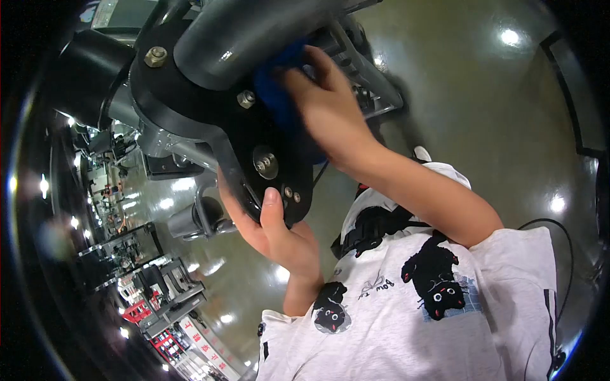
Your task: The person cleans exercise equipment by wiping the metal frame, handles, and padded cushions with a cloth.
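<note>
A black metal plate with bolts and a round washer fills the upper left, joined to a thick grey tube. My left hand grips the plate's lower end, with the thumb on its face and the fingers around its edge. Higher up, my right hand is closed on a blue cloth and presses it against the plate's right side beneath the tube. Part of the cloth is hidden behind the fingers, and this hand is slightly blurred.
Grey frame bars extend behind my right hand. A padded roller is below the plate on the left. Gym machines and red and white shelving stand farther off at the lower left. A black cable hangs at the right.
</note>
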The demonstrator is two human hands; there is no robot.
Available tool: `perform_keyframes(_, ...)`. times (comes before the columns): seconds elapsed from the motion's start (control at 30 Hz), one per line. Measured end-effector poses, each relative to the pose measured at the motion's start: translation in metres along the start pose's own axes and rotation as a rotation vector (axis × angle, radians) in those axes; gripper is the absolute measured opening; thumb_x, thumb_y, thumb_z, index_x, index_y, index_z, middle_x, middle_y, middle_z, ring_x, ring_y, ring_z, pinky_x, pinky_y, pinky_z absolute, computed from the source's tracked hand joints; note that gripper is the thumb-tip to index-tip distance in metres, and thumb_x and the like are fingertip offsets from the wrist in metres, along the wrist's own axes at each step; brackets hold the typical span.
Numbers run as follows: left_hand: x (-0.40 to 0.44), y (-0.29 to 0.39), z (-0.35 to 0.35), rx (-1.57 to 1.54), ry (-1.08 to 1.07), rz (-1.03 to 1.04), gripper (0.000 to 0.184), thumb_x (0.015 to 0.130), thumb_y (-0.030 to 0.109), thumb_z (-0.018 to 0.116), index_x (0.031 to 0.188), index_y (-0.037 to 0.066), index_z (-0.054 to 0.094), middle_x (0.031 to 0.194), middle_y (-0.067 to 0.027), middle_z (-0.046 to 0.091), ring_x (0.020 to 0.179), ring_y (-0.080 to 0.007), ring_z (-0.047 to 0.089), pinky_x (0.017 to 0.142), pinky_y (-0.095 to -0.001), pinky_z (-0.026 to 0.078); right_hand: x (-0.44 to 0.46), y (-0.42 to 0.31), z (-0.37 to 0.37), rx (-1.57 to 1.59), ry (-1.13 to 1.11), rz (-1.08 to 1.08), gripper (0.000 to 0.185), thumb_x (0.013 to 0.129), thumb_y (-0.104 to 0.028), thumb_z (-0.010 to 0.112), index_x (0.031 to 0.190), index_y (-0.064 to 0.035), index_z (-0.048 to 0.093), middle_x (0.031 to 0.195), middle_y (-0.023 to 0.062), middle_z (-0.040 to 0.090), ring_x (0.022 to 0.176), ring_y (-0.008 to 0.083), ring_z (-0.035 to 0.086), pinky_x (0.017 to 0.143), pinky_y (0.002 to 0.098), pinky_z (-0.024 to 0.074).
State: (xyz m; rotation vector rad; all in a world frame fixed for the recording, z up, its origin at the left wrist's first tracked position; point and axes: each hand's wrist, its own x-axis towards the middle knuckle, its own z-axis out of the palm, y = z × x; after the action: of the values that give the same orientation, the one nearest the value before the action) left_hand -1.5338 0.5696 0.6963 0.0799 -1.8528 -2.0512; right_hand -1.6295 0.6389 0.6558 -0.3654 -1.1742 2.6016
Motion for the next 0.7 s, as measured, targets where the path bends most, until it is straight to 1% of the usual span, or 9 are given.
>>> perform_keyframes(0.13, -0.003, -0.004, -0.007, 0.1, -0.068, 0.079, 0.06, 0.084, 0.0, 0.049, 0.14, -0.003, 0.029, 0.128, -0.0163, 0.046, 0.114, -0.025, 0.05, 0.097, -0.0353, 0.042, 0.021, -0.01, 0.011, -0.236, -0.215, -0.178, 0.036, 0.086, -0.017, 0.056, 0.118, -0.0018, 0.055, 0.107, 0.0082, 0.062, 0.098, 0.0164, 0.057, 0.089, 0.0295, 0.0426)
perform_keyframes(0.23, -0.001, -0.005, -0.007, 0.286, -0.024, 0.106, 0.059, 0.084, 0.0, 0.049, 0.14, -0.003, 0.028, 0.128, -0.0154, 0.045, 0.113, -0.024, 0.051, 0.095, -0.0336, 0.042, 0.055, -0.009, 0.006, -0.396, -0.465, -0.206, 0.036, 0.083, -0.015, 0.055, 0.118, -0.0036, 0.054, 0.118, 0.0244, 0.056, 0.111, 0.0402, 0.053, 0.095, 0.0419, 0.0435)
perform_keyframes(0.37, 0.002, 0.007, -0.003, 0.452, -0.044, 0.122, 0.058, 0.084, -0.001, 0.048, 0.139, -0.003, 0.03, 0.13, -0.016, 0.045, 0.116, -0.0248, 0.05, 0.096, -0.0354, 0.041, 0.06, 0.005, 0.0, -0.652, -0.425, -0.448, 0.033, 0.085, -0.015, 0.052, 0.116, -0.0055, 0.055, 0.11, 0.0244, 0.059, 0.103, 0.0417, 0.057, 0.09, 0.0426, 0.0472)
perform_keyframes(0.43, 0.015, 0.002, -0.008, 0.706, -0.152, 0.615, 0.054, 0.083, 0.002, 0.05, 0.135, -0.001, 0.038, 0.134, -0.0183, 0.043, 0.116, -0.029, 0.051, 0.099, -0.0387, 0.038, 0.04, -0.004, -0.003, -0.602, -0.356, -0.237, 0.036, 0.09, -0.018, 0.055, 0.122, -0.0023, 0.053, 0.114, 0.0189, 0.061, 0.108, 0.0274, 0.059, 0.093, 0.0346, 0.0432)
perform_keyframes(0.53, 0.022, 0.018, -0.004, 0.809, -0.264, 0.855, 0.042, 0.082, 0.006, 0.051, 0.123, -0.001, 0.053, 0.13, -0.0202, 0.048, 0.118, -0.0345, 0.051, 0.104, -0.0426, 0.032, 0.019, -0.008, -0.012, -0.503, -0.405, -0.312, 0.038, 0.087, -0.013, 0.054, 0.124, -0.0018, 0.052, 0.115, 0.0208, 0.061, 0.109, 0.0286, 0.058, 0.093, 0.0344, 0.0434)
perform_keyframes(0.57, 0.023, 0.023, -0.005, 0.801, -0.272, 0.857, 0.042, 0.082, 0.006, 0.051, 0.123, -0.001, 0.053, 0.13, -0.0202, 0.048, 0.118, -0.0345, 0.051, 0.104, -0.0426, 0.032, 0.011, -0.011, -0.016, -0.506, -0.395, -0.317, 0.038, 0.087, -0.013, 0.054, 0.124, -0.0018, 0.052, 0.115, 0.0208, 0.061, 0.109, 0.0286, 0.058, 0.093, 0.0344, 0.0434)
perform_keyframes(0.63, 0.024, 0.032, -0.007, 0.865, -0.466, 0.8, 0.03, 0.082, 0.008, 0.051, 0.108, -0.002, 0.064, 0.12, -0.0187, 0.058, 0.118, -0.0376, 0.051, 0.105, -0.0457, 0.031, -0.01, -0.028, -0.021, -0.637, -0.505, -0.023, 0.043, 0.084, -0.009, 0.052, 0.126, -0.0018, 0.051, 0.116, 0.0234, 0.06, 0.112, 0.0301, 0.057, 0.093, 0.0348, 0.0437)
perform_keyframes(0.67, 0.021, 0.033, -0.001, 0.809, -0.411, 0.786, 0.025, 0.081, 0.007, 0.05, 0.097, -0.002, 0.067, 0.107, -0.016, 0.065, 0.116, -0.0373, 0.054, 0.103, -0.0484, 0.032, -0.02, -0.015, -0.024, -0.659, -0.433, -0.157, 0.048, 0.081, -0.006, 0.051, 0.128, 0.0011, 0.048, 0.114, 0.0246, 0.06, 0.11, 0.0286, 0.058, 0.092, 0.0339, 0.0445)
perform_keyframes(0.7, 0.022, 0.034, -0.002, 0.803, -0.42, 0.785, 0.025, 0.081, 0.007, 0.05, 0.097, -0.002, 0.067, 0.107, -0.016, 0.065, 0.116, -0.0373, 0.054, 0.103, -0.0484, 0.032, -0.028, -0.012, -0.028, -0.661, -0.424, -0.156, 0.048, 0.081, -0.006, 0.051, 0.128, 0.0011, 0.048, 0.114, 0.0246, 0.06, 0.11, 0.0286, 0.058, 0.092, 0.0339, 0.0445)
